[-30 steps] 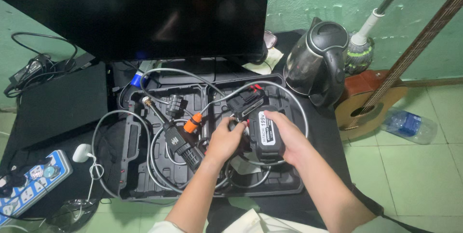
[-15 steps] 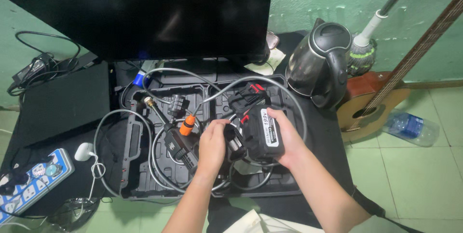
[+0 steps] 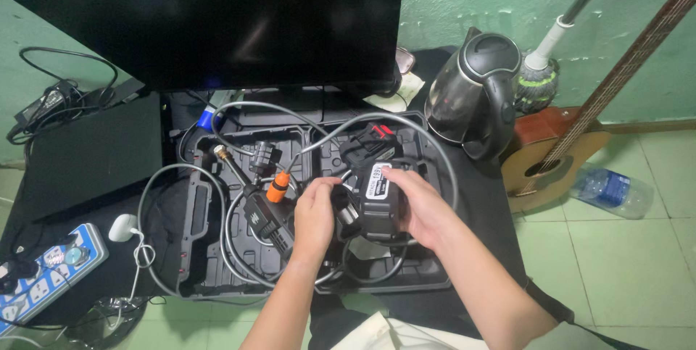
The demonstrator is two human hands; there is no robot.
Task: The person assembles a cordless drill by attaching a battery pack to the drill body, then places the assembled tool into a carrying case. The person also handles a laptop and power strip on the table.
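Head view: both hands grasp a black battery (image 3: 377, 201) held just above the open black case (image 3: 203, 248). Right hand (image 3: 420, 209) clenched over the battery's right side and top; left hand (image 3: 315, 212) with fingers (image 3: 326, 187) closed on its left end. Grey hose (image 3: 217, 114) loops around the case. Kettle (image 3: 475, 96) stands behind the case, to its right

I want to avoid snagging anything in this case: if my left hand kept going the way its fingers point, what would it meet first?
The left hand points up and right, fingertips already on the black battery pack that the right hand holds. That pack comes first; beyond it lies the grey hose, though depth is unclear.
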